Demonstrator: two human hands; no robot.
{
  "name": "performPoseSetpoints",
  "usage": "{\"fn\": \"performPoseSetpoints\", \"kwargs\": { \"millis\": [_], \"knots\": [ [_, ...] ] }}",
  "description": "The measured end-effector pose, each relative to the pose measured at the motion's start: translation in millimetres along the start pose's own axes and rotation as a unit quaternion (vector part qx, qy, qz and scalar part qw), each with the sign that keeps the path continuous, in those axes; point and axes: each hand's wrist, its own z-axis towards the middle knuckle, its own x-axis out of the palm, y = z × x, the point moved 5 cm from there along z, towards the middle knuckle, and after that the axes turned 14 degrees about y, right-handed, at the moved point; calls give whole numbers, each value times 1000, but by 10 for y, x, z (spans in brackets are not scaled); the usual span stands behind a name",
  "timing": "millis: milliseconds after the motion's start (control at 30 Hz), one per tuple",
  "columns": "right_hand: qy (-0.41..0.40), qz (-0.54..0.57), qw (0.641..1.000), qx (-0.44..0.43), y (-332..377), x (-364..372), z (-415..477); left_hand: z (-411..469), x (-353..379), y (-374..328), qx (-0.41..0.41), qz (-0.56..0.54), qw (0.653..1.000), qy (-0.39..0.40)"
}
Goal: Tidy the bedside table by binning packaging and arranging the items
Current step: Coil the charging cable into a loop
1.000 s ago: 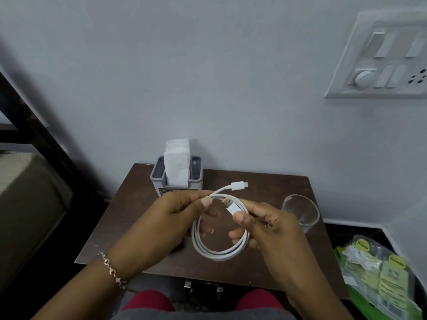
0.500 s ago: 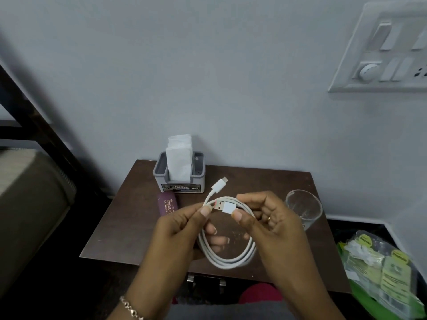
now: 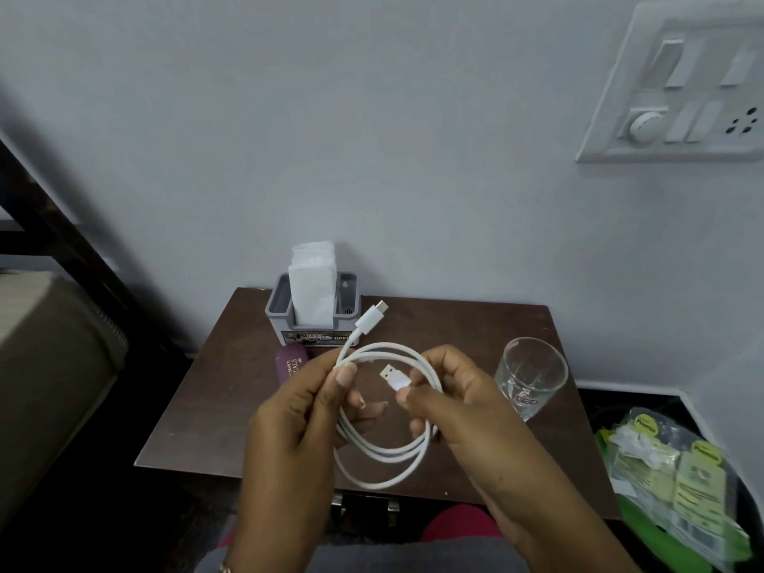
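A coiled white USB cable (image 3: 384, 461) hangs in the air above the dark brown bedside table (image 3: 206, 415). My left hand (image 3: 297, 419) pinches the coil at its upper left. My right hand (image 3: 459, 407) pinches the cable just behind its flat USB plug, which points left. The small plug at the other end sticks up toward the grey tissue holder (image 3: 281, 316). A maroon case (image 3: 291, 363) lies on the table below the holder, partly hidden by my left hand. An empty clear glass (image 3: 529, 380) stands at the right of the table.
A bin with a green liner (image 3: 645, 531), holding clear plastic packaging with yellow-green labels (image 3: 678, 477), sits on the floor at the right. A bed and its dark frame (image 3: 53, 258) stand at the left. A switchboard (image 3: 678, 97) is on the wall.
My right hand has pulled the USB plug away from my left thumb, so the plug now stands free inside the loop. The view has tilted slightly.
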Motion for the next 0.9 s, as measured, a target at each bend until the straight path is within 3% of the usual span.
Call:
{"fn": "performPoseSetpoints", "kwargs": {
  "millis": [67, 133, 200, 300, 367, 400, 500, 633, 767, 900],
  "knots": [
    [-50, -77, 996, -11, -17, -21, 10, -5, 22, 11, -13, -15, 1000, -5],
    [-44, -56, 997, -25, -24, -7, 23, 8, 52, 57, -37, -61, 997, -12],
    [13, 92, 995, -40, -43, 21, 30, 35, 101, 129, -80, -161, 983, -31],
    [92, 374, 921, -53, -57, 74, 52, 87, 190, 195, -134, -308, 940, -52],
    [59, 465, 882, -45, -129, 58, 73, 110, 221, 207, -144, -331, 931, -56],
    [22, 470, 882, -41, -169, 21, 72, 115, 225, 211, -145, -336, 929, -59],
    [-92, 436, 894, -44, -290, -156, 25, 96, 158, 233, -148, -333, 928, -79],
    [-155, 405, 898, -71, -393, -219, -56, 60, 23, 306, -145, -286, 937, -137],
    [-101, 251, 953, -135, -237, -184, -114, 44, 48, 321, -138, -177, 964, -144],
    [-49, 36, 990, -125, -60, -143, -149, 31, 153, 222, -102, -64, 987, -103]
  ]
}}
